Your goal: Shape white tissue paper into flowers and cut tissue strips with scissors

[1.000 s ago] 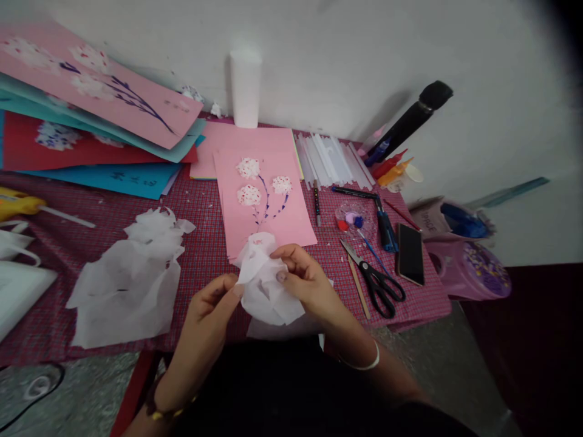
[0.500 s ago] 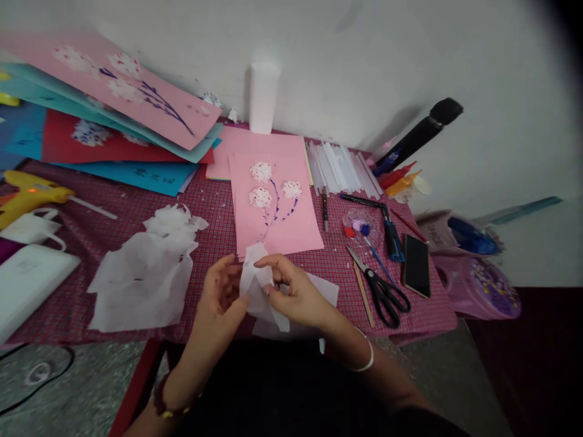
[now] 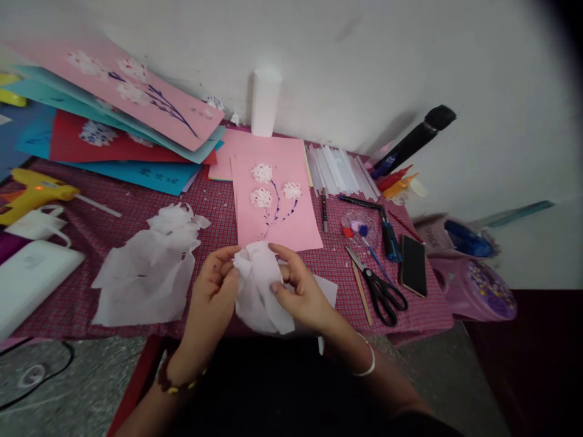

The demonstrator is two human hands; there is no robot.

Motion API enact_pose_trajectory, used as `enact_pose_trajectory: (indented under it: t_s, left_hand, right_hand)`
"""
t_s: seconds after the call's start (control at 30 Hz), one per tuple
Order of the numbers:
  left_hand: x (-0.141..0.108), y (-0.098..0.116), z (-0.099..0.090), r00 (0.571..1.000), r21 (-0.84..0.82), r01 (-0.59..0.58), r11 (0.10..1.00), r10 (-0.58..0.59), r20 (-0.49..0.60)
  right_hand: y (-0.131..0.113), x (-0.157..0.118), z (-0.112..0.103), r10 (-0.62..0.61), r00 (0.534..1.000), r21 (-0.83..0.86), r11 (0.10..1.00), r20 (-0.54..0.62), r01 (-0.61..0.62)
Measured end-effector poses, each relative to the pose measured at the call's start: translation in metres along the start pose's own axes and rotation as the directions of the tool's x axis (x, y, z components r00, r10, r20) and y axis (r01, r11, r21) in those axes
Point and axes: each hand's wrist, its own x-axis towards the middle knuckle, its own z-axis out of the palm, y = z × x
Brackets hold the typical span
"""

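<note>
Thin white tissue paper, creased and partly spread, is held between both hands at the table's front edge. My left hand pinches its left side, fingers curled. My right hand grips its right side, thumb below and forefinger at the top edge. Just beyond the hands lies a pink sheet with three white, red-speckled paper blossoms and a dark blue painted stem. More white paper shows flat beneath my right hand. Crumpled white tissue rests on the cloth to the left.
On the right are black-handled scissors, a phone, a wooden stick, a paint dish and white glue sticks. A yellow glue gun, a white power bank and stacked coloured cards occupy the left.
The tissue between my hands has opened out wider and looks fuller. My left hand has moved slightly left and my right hand slightly right, both still holding it. The view has shifted a little.
</note>
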Motion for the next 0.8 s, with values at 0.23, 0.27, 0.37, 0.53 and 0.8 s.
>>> enact_pose_trajectory:
  t_s: [0.23,0.27,0.37,0.53,0.8]
  left_hand:
    - [-0.018,0.011,0.007,0.992,0.231,-0.124,0.965,0.126,0.004]
    - [-0.019,0.011,0.007,0.986,0.291,-0.165,0.943,0.168,0.013]
    - [-0.020,0.007,0.005,0.971,0.377,-0.228,0.898,0.239,0.019]
    - [-0.017,0.004,-0.004,0.963,0.420,-0.271,0.866,0.240,0.125]
    - [-0.014,-0.007,0.002,0.985,0.244,-0.024,0.969,-0.020,0.173]
  right_hand:
    - [-0.015,0.001,-0.005,0.106,0.993,0.130,0.985,0.053,-0.112]
    - [-0.016,0.002,-0.005,0.113,0.993,0.127,0.985,0.046,-0.118]
    - [-0.013,0.004,-0.005,0.120,0.993,0.169,0.978,0.017,-0.121]
    - [0.001,0.008,-0.005,0.118,0.993,0.339,0.934,0.007,-0.114]
    - [0.001,0.008,-0.005,0.138,0.990,0.290,0.947,0.011,-0.136]
